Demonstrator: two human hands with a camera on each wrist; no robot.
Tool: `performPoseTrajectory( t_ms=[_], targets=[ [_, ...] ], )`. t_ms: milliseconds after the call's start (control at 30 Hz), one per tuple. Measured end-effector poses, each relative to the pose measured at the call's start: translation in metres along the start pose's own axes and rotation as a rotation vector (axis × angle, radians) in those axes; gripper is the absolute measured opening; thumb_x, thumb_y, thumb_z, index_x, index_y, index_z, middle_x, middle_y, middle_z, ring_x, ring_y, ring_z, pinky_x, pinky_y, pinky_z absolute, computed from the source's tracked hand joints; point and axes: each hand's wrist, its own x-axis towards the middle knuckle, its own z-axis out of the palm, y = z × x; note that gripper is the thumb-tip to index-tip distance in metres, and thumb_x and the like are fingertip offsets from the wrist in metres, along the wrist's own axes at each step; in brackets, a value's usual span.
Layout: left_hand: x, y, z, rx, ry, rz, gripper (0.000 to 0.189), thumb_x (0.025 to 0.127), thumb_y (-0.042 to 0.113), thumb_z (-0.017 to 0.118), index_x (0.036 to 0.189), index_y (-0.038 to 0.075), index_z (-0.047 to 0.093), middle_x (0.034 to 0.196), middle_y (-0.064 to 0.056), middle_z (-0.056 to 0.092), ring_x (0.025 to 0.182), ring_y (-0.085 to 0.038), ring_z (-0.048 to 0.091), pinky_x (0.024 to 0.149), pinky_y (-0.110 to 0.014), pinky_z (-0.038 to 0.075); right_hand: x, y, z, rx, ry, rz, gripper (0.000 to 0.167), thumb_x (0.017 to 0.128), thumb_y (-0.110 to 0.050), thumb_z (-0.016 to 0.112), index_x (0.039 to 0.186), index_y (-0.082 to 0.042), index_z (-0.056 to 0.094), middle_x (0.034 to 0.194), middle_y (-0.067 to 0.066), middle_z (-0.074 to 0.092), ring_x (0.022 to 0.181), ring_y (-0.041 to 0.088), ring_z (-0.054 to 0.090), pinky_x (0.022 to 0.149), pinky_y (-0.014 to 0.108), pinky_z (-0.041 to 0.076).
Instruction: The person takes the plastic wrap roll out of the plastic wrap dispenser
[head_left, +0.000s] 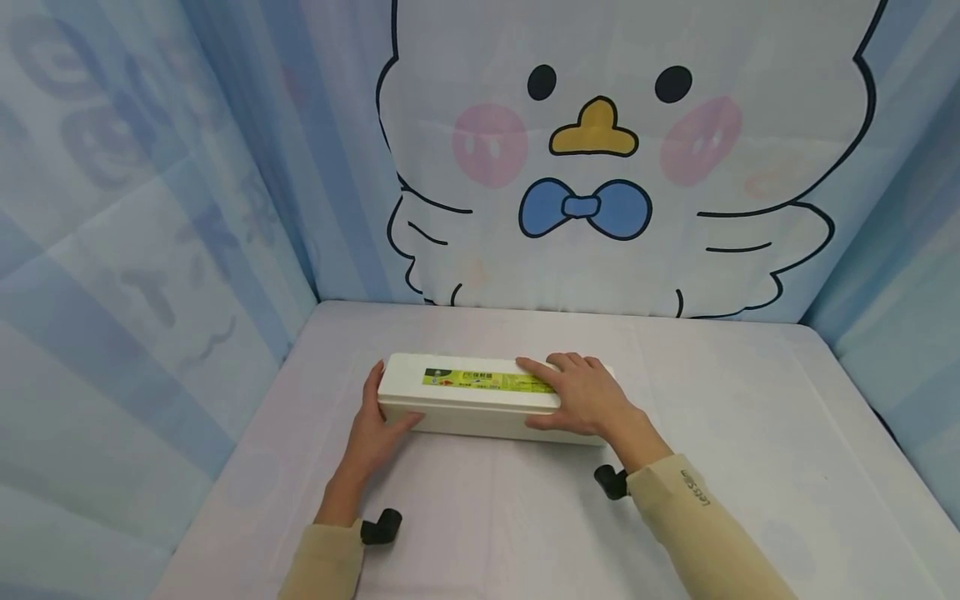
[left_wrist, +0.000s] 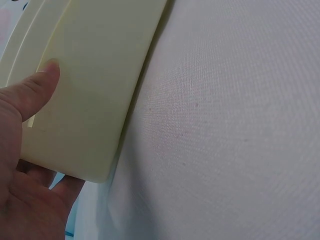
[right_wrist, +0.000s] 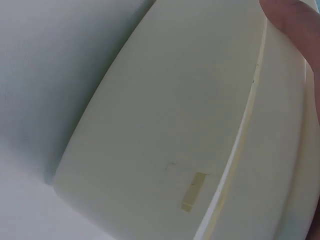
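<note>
A long off-white lidded box [head_left: 480, 419] with a green and yellow label [head_left: 480, 380] on its top lies crosswise on the table. My left hand [head_left: 378, 437] holds its left end, the thumb on the front side and the fingers at the end. Over the right part of the lid, my right hand [head_left: 588, 398] grips the box, thumb against the front, fingers spread across the top and part of the label. The left wrist view shows the left thumb [left_wrist: 42, 87] on the box's side. In the right wrist view, a small tan patch [right_wrist: 194, 192] marks the side below the lid seam.
A pale cloth covers the table [head_left: 750, 450]. Blue and white curtains [head_left: 150, 250] hang at the left and right, and a cartoon-printed backdrop [head_left: 600, 267] rises behind the far edge. Black devices [head_left: 382, 527] stick out at both cuffs.
</note>
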Motion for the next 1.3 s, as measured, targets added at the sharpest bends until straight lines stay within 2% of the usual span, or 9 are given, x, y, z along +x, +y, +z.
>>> performPoseTrajectory(
  t_ms=[633, 767, 933, 1300],
  targets=[
    [0.0, 0.0, -0.001, -0.018, 0.007, 0.007, 0.104, 0.088, 0.02, 0.08, 0.162, 0.016, 0.008, 0.165, -0.016, 0.021, 0.146, -0.037, 0.029, 0.116, -0.056, 0.026, 0.0, -0.004, -0.009, 0.047, -0.036, 0.005, 0.082, 0.082, -0.055, 0.078, 0.154, -0.034, 0.043, 0.14, 0.016, 0.053, 0.126, 0.036, 0.051, 0.106, 0.058, 0.038],
    [0.0, 0.0, -0.002, -0.023, 0.006, 0.031, 0.104, 0.088, 0.018, 0.081, 0.162, 0.017, 0.008, 0.163, -0.015, 0.025, 0.145, -0.034, 0.031, 0.116, -0.055, 0.026, -0.001, -0.004, -0.011, 0.071, -0.02, 0.001, 0.082, 0.083, -0.053, 0.078, 0.154, -0.034, 0.043, 0.141, 0.016, 0.052, 0.126, 0.036, 0.05, 0.106, 0.058, 0.038],
    [0.0, 0.002, -0.002, -0.025, -0.001, 0.049, 0.105, 0.087, 0.016, 0.082, 0.162, 0.02, 0.009, 0.163, -0.011, 0.027, 0.147, -0.031, 0.028, 0.117, -0.054, 0.024, -0.005, -0.002, -0.018, 0.072, 0.022, -0.004, 0.081, 0.083, -0.051, 0.079, 0.154, -0.034, 0.044, 0.141, 0.017, 0.051, 0.126, 0.035, 0.05, 0.105, 0.057, 0.038],
    [0.005, 0.008, -0.002, 0.06, -0.033, -0.012, 0.111, 0.084, 0.023, 0.085, 0.163, 0.014, 0.008, 0.164, -0.015, 0.023, 0.149, -0.035, 0.022, 0.118, -0.056, 0.019, -0.016, 0.003, -0.034, 0.052, 0.081, -0.001, 0.081, 0.082, -0.051, 0.079, 0.153, -0.034, 0.044, 0.14, 0.017, 0.052, 0.124, 0.036, 0.05, 0.105, 0.058, 0.038]
  ],
)
